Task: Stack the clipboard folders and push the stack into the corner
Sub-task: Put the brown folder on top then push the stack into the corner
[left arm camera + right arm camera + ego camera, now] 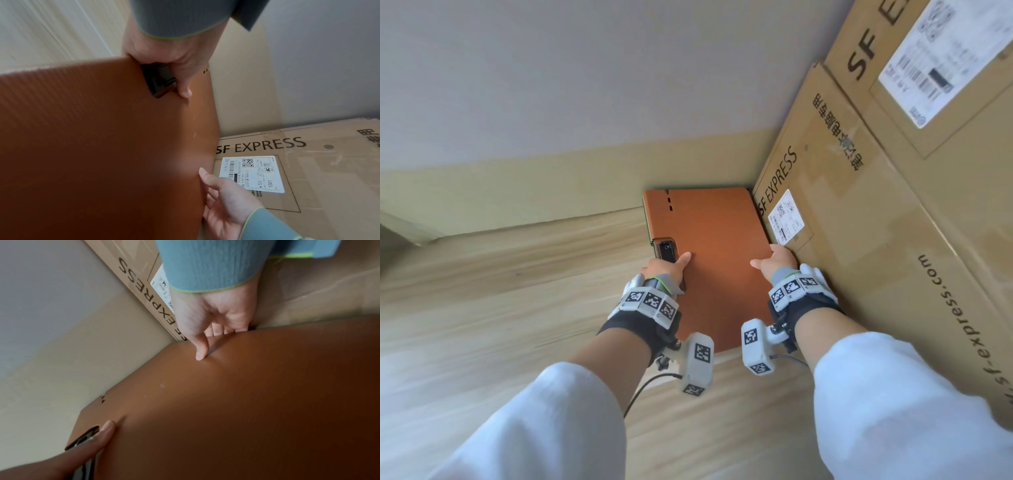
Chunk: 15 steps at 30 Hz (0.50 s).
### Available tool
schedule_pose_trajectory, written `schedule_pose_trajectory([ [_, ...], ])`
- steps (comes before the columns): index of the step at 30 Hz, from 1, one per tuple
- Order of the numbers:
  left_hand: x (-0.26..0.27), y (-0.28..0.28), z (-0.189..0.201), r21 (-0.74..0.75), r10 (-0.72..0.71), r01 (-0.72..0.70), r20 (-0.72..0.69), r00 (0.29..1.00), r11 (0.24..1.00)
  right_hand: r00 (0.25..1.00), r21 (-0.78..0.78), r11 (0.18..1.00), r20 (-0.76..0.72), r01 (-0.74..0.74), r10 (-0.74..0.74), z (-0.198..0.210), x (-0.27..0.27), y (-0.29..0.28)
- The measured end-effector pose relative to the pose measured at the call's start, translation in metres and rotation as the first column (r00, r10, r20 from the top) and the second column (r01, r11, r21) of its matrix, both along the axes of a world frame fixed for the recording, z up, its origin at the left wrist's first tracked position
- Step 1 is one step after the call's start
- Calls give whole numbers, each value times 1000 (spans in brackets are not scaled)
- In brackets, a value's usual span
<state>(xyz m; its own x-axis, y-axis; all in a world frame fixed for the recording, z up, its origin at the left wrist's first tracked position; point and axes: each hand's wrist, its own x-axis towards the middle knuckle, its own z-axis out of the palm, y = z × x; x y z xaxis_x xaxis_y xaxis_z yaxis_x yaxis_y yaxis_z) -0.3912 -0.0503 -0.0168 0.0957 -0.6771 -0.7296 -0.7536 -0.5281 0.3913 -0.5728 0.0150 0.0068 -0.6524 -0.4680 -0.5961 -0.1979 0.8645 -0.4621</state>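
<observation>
Head view: the orange clipboard folder [709, 260] lies at frame centre on the wooden floor [500, 291], its far edge at the baseboard, its right edge beside the cardboard box [859, 240]. The left hand [666, 269] grips its left edge, the right hand [774, 262] its right.

Left wrist view: the left thumb lies on top beside the black clasp [158, 79], fingers hidden under the edge.

Right wrist view: the right thumb presses the cover, fingers curled below between folder and box.

Pale wood-grain floor [500, 291] — orange folder stack [717, 260], cardboard box [866, 240] touching it
</observation>
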Motion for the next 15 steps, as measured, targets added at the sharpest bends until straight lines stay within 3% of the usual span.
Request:
schedule_pose_trajectory([
  [4,-2,2,-1,-17,-36,39,142,989,999,1000,14,1000,-17,-10,10,-4,1,-3],
  [9,-6,4,1,-26,-7,10,128,992,1000,997,54,997,-52,-61,64,-7,1,-1],
  [15,-7,5,1,-34,1,3,115,993,999,959,206,959,-166,-196,231,-7,6,-2],
])
